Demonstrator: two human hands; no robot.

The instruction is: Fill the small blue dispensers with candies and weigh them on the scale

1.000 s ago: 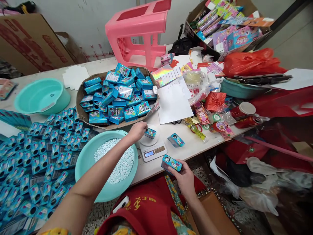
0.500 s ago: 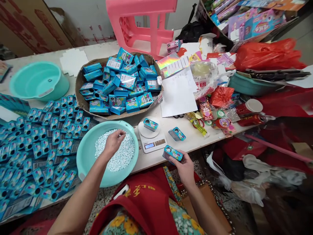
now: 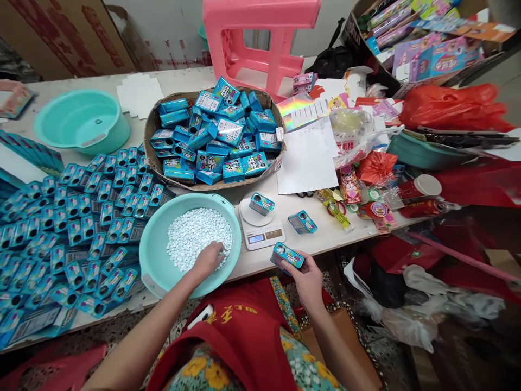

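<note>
My left hand (image 3: 209,259) is inside a turquoise basin (image 3: 147,247), its fingers curled together among many small white candies (image 3: 195,231). What sits between the fingertips is partly hidden. My right hand (image 3: 308,274) grips a small blue candy box (image 3: 288,255) over the table's front edge; white candies show in its round opening. Between the basin and that box, a white kitchen scale (image 3: 264,238) carries another blue box (image 3: 261,203) with an open hole. A third blue box (image 3: 302,221) stands on the table to the right of the scale.
Rows of open blue boxes (image 3: 85,228) crowd the left. Behind the basin, a cardboard tray (image 3: 152,176) is heaped with blue boxes. A second turquoise basin (image 3: 81,122), a pink stool (image 3: 260,11), white paper (image 3: 307,163), wrapped sweets and red bags (image 3: 451,108) surround them.
My left hand has lowered toward the near right part of the basin, fingers now down in the candies. My right hand keeps holding its box. The view has shifted slightly left.
</note>
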